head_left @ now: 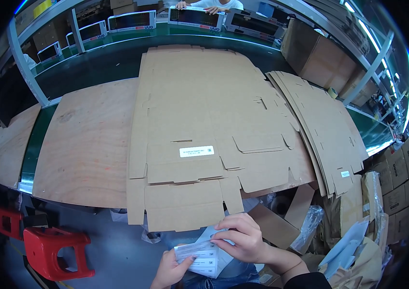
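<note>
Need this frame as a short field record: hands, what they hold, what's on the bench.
left hand: holds a sheet of white labels from below
right hand: fingertips pinch the top of the label sheet
bench top: flat unfolded cardboard carton with one white label stuck on it
right of bench: stack of flat cartons
floor, left: red stool
far side: another person's hands on a conveyor

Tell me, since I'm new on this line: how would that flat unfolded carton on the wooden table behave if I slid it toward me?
The flat carton probably slides easily over the wooden table. Its front flaps overhang the edge, so they would likely droop. It looks thin and creased, so probably light and bendy along its folds.
</note>
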`<action>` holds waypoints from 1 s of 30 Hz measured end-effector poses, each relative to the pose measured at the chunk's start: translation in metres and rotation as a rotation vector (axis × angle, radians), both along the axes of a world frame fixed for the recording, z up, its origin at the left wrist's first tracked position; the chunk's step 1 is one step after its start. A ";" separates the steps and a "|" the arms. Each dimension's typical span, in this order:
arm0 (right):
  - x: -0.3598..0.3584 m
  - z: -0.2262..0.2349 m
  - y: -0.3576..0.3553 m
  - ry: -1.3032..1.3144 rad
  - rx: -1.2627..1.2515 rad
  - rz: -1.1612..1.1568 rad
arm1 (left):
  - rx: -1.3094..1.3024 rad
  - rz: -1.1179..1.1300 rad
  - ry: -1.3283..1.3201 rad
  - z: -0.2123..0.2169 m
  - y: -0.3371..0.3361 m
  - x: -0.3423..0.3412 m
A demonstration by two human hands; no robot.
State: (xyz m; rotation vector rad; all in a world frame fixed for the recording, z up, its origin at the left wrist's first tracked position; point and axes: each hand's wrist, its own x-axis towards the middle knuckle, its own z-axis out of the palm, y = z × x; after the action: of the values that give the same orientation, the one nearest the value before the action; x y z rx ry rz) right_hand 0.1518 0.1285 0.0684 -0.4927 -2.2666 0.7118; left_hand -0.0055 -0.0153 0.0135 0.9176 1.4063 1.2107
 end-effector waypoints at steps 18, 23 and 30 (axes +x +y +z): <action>0.005 0.014 0.096 -0.083 -0.540 -0.136 | -0.046 -0.034 -0.175 -0.006 -0.007 -0.005; -0.018 0.013 0.093 -0.240 -0.609 -0.008 | 0.019 -0.023 -0.154 -0.009 -0.010 -0.002; -0.029 0.002 0.085 -0.262 -0.513 -0.066 | 0.043 -0.007 -0.157 -0.010 -0.013 -0.004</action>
State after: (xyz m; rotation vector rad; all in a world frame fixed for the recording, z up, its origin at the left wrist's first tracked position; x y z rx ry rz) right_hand 0.1228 0.2135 0.0706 -0.9441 -2.2801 1.2654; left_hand -0.0093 -0.0279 0.0035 0.8377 1.2558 1.2840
